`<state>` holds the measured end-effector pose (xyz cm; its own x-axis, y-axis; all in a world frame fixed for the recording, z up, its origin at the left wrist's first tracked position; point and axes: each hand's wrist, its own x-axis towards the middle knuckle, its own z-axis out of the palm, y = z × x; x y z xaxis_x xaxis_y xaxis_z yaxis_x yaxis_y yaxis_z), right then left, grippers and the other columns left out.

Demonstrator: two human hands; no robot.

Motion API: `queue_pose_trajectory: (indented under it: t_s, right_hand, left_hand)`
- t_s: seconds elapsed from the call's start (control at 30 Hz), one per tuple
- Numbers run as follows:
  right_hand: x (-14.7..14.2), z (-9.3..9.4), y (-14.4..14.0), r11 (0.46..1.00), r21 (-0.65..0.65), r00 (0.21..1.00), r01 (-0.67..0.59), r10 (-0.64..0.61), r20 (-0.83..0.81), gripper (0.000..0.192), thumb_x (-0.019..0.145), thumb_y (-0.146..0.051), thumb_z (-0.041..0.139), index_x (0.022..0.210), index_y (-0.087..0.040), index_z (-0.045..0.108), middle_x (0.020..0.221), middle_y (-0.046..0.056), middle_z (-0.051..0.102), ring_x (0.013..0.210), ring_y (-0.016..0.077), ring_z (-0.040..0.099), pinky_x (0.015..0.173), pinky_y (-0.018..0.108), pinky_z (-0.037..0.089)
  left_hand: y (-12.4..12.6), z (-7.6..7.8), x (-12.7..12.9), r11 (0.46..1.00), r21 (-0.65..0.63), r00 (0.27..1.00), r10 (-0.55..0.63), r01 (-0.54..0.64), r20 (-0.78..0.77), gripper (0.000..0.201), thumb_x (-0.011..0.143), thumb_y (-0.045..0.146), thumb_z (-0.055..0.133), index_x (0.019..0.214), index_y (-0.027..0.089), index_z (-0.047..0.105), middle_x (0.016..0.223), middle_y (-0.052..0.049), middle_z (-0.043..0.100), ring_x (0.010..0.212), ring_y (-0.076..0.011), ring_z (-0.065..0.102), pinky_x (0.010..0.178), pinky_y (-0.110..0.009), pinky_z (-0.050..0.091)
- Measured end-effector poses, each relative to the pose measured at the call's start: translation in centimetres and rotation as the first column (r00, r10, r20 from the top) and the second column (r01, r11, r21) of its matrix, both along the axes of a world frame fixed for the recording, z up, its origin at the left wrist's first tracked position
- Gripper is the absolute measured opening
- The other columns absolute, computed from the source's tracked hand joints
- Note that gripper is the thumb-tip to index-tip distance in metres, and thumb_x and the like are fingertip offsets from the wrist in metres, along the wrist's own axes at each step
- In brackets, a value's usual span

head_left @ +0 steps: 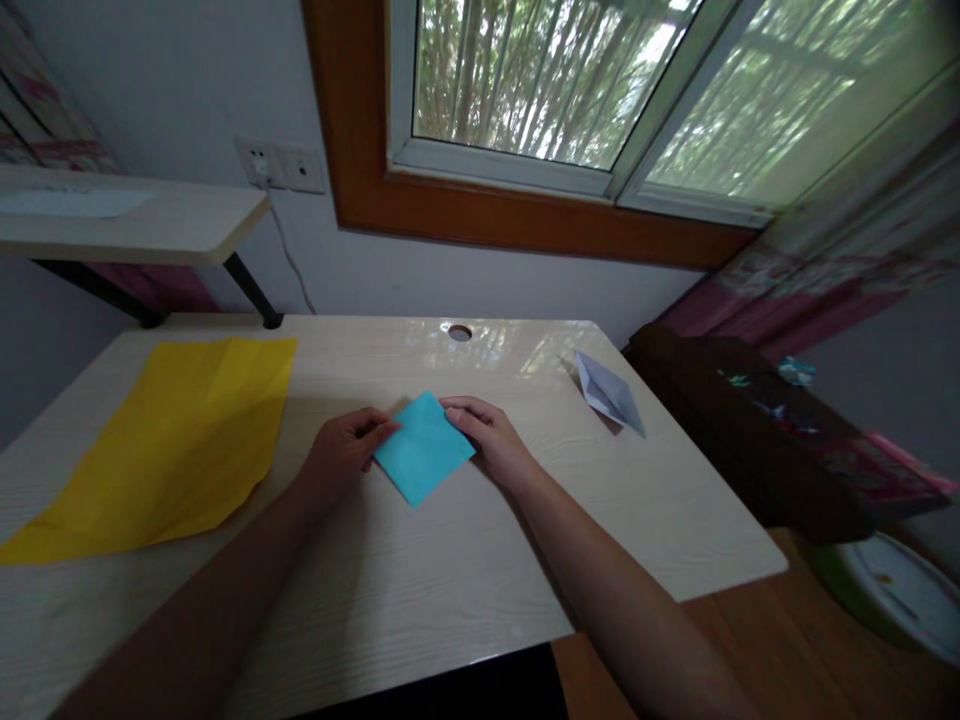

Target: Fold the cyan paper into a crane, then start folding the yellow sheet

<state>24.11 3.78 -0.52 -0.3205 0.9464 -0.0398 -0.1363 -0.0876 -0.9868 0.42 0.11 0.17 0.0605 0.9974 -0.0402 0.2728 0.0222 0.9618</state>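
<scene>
Pressing on a small turquoise paper square, both hands meet near the middle of the pale wooden desk, the square turned like a diamond with 1 corner pointing toward the person. It lies flat on the desk, between the 2 hands. To do this folding step well, I judge the edges should be lined up exactly before any crease is run, with 1 hand pinning the sheet while the other sweeps along the fold.

Left hand rests at the square's left corner, fingers curled loosely, fingertips touching the paper's edge; it is not closed around anything. Right hand lies along the upper right edge, fingers extended and slightly bent, tips on the paper rather than gripping it. Both forearms reach in from the near edge and converge on the sheet.

A large yellow sheet lies well apart to the left, and a folded white paper shape sits near the right rear of the desk
</scene>
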Motion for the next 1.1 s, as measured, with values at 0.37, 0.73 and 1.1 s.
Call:
queue_pose_trajectory:
  t_s: [0.37, 0.73, 1.1]
  right_hand:
    - [-0.3, 0.1, -1.3, 0.988, 0.006, 0.951, -0.151, 0.144, 0.275, 0.038, 0.082, -0.055, 0.074, 0.085, -0.017, 0.076, 0.076, 0.002, 0.069, 0.065, 0.0151, 0.057, 0.062, 0.028, 0.047]
    - [-0.6, 0.0, -1.2, 0.974, 0.171, 0.960, 0.151, -0.186, 0.211, 0.042, 0.088, -0.058, 0.066, 0.074, -0.018, 0.063, 0.066, -0.002, 0.052, 0.061, 0.0132, 0.045, 0.056, 0.025, 0.038]
    - [-0.6, 0.9, -1.0, 0.895, 0.279, 0.896, 0.349, -0.405, 0.180, 0.039, 0.089, -0.051, 0.065, 0.068, -0.019, 0.059, 0.065, -0.003, 0.045, 0.063, 0.0132, 0.041, 0.058, 0.026, 0.033]
  left_hand:
    - [0.1, -0.1, 0.2, 0.992, 0.066, 0.994, -0.102, 0.105, -0.046, 0.028, 0.083, 0.046, 0.072, 0.091, 0.019, 0.075, 0.079, -0.001, 0.070, 0.071, -0.0156, 0.061, 0.062, -0.024, 0.047]
    - [0.0, -0.7, 1.6, 0.939, -0.178, 0.935, -0.242, 0.293, 0.257, 0.038, 0.076, 0.038, 0.081, 0.105, 0.016, 0.069, 0.091, -0.006, 0.077, 0.077, -0.0213, 0.072, 0.069, -0.032, 0.057]
    - [0.0, -0.6, 1.2, 0.912, -0.213, 0.921, -0.294, 0.351, 0.257, 0.029, 0.084, 0.043, 0.073, 0.092, 0.015, 0.072, 0.080, -0.007, 0.078, 0.073, -0.0200, 0.073, 0.068, -0.030, 0.058]
